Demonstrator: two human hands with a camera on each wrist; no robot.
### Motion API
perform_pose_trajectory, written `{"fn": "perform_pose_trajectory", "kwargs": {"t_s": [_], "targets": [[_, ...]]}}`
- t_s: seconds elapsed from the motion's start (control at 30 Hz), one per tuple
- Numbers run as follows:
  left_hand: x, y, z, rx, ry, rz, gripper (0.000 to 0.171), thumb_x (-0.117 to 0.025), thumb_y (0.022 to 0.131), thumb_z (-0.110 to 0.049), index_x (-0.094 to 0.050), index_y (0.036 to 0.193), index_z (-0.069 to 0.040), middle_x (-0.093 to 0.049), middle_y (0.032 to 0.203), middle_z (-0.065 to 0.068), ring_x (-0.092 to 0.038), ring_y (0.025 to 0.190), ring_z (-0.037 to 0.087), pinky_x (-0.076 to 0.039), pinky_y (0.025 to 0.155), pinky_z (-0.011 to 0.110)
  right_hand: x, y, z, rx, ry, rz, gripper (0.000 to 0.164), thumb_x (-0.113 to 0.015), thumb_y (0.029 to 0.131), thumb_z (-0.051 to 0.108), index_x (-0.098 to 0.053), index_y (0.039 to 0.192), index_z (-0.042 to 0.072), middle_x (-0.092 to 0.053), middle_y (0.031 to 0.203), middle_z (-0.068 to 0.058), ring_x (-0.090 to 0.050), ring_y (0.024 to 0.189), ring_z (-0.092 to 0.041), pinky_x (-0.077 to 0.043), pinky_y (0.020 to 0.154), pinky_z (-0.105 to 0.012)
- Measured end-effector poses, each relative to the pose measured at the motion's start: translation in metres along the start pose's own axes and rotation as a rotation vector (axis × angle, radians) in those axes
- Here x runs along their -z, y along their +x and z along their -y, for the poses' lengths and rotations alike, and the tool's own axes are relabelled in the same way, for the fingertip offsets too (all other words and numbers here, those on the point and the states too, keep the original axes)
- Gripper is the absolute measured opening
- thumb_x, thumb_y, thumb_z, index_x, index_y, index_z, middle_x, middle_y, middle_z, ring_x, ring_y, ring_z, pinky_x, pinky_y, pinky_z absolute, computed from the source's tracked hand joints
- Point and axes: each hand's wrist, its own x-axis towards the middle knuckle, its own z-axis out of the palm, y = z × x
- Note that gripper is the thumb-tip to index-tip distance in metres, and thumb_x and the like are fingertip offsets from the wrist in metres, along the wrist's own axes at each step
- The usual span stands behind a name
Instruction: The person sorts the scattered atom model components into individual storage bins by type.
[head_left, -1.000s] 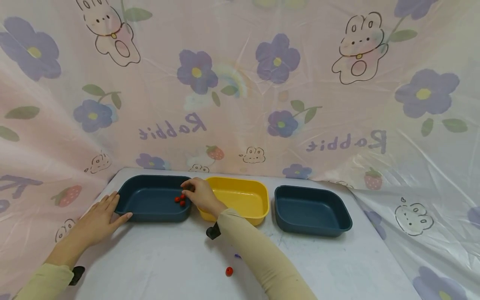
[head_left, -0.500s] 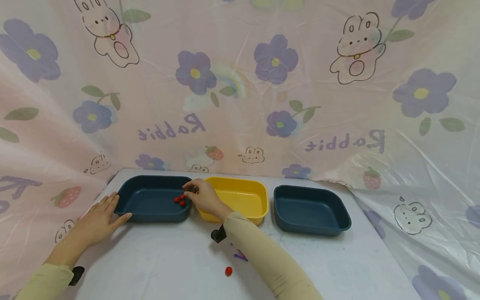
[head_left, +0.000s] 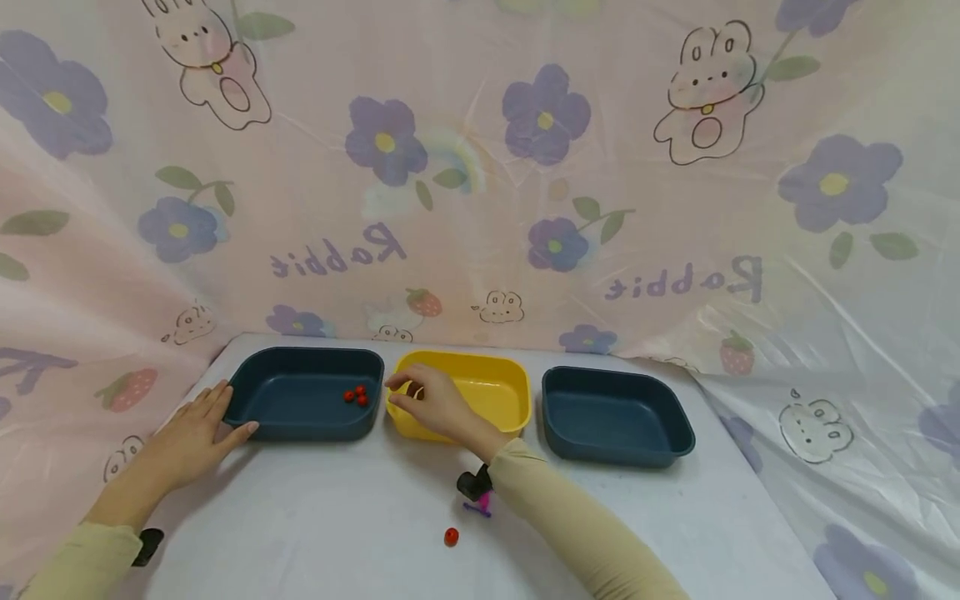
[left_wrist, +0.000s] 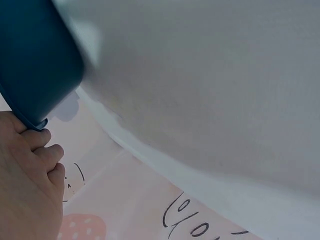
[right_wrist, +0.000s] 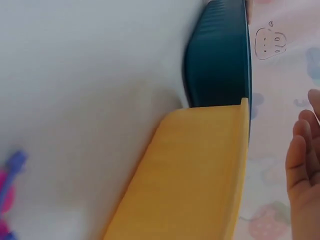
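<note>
Half curving its fingers, withdrawing the right hand (head_left: 435,408) from over the right end of the left dark blue tray (head_left: 300,398), and now hovering above the left end of the yellow tray (head_left: 498,404). Probably meaning, by this retreat, a finished release on the dark blue side. Keeping thumb and index finger clearly apart, leaving a visible gap; holding nothing to be seen in the head view or in the right wrist view.

Leaving three small red beads (head_left: 361,392) close together on the floor of the left dark blue tray, near its right end. Meanwhile resting the left hand (head_left: 187,442) against the left side of this tray, stretching fingers along the rim and spreading the thumb toward the front wall; perhaps steadying, but without showing how firmly.

Going farther out, finding a single red bead (head_left: 451,537) on the white tabletop (head_left: 337,517), in front of the yellow tray. Just beyond, lying very near each other, a thin purple piece (head_left: 476,509) and a pink piece (head_left: 484,501), both blurring in the right wrist view and so not allowing a more exact name. Standing to the right, apart from the yellow tray, a second dark blue tray (head_left: 615,417).
</note>
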Motion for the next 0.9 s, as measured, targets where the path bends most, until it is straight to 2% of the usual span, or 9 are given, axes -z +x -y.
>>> {"fn": "perform_pose_trajectory", "kwargs": {"t_s": [0.23, 0.43, 0.57, 0.7, 0.9], "targets": [[0.004, 0.005, -0.002, -0.002, -0.012, 0.020, 0.095, -0.049, 0.107, -0.054, -0.019, 0.154, 0.022, -0.017, 0.160, 0.044, -0.016, 0.147, 0.063, -0.012, 0.119, 0.074, 0.017, -0.030, -0.002, 0.054, -0.032, 0.075, 0.019, -0.074, 0.098, 0.012, -0.076, 0.117, 0.007, -0.071, 0.108, 0.000, -0.061, 0.085, -0.006, -0.056, 0.077, -0.018], [0.004, 0.005, -0.002, -0.013, -0.023, 0.024, 0.094, -0.049, 0.107, -0.053, -0.020, 0.153, 0.023, -0.016, 0.160, 0.045, -0.016, 0.146, 0.065, -0.011, 0.119, 0.075, 0.032, -0.066, -0.002, 0.028, -0.065, 0.152, 0.017, -0.074, 0.098, 0.014, -0.076, 0.115, 0.010, -0.070, 0.106, 0.005, -0.059, 0.085, -0.003, -0.056, 0.075, -0.017], [0.003, 0.006, -0.001, -0.010, -0.022, 0.020, 0.094, -0.048, 0.107, -0.054, -0.018, 0.154, 0.022, -0.014, 0.161, 0.044, -0.014, 0.146, 0.065, -0.008, 0.120, 0.074, 0.041, -0.091, -0.005, 0.021, -0.110, 0.214, 0.017, -0.074, 0.098, 0.015, -0.075, 0.115, 0.012, -0.070, 0.106, 0.002, -0.056, 0.084, -0.002, -0.054, 0.073, -0.017], [0.003, 0.005, -0.002, -0.007, -0.030, 0.021, 0.095, -0.049, 0.107, -0.054, -0.018, 0.154, 0.022, -0.014, 0.161, 0.044, -0.013, 0.147, 0.064, -0.006, 0.120, 0.074, 0.044, -0.114, -0.012, 0.044, -0.126, 0.260, 0.017, -0.075, 0.097, 0.011, -0.075, 0.114, 0.010, -0.072, 0.105, 0.000, -0.054, 0.080, -0.001, -0.053, 0.070, -0.016], [0.004, -0.001, -0.002, -0.009, -0.024, 0.020, 0.094, -0.049, 0.107, -0.053, -0.018, 0.154, 0.023, -0.015, 0.160, 0.045, -0.013, 0.147, 0.064, -0.007, 0.120, 0.075, 0.042, -0.142, -0.017, 0.065, -0.135, 0.326, 0.016, -0.076, 0.096, 0.010, -0.076, 0.112, 0.011, -0.070, 0.103, 0.006, -0.053, 0.078, 0.001, -0.052, 0.070, -0.014]]}}
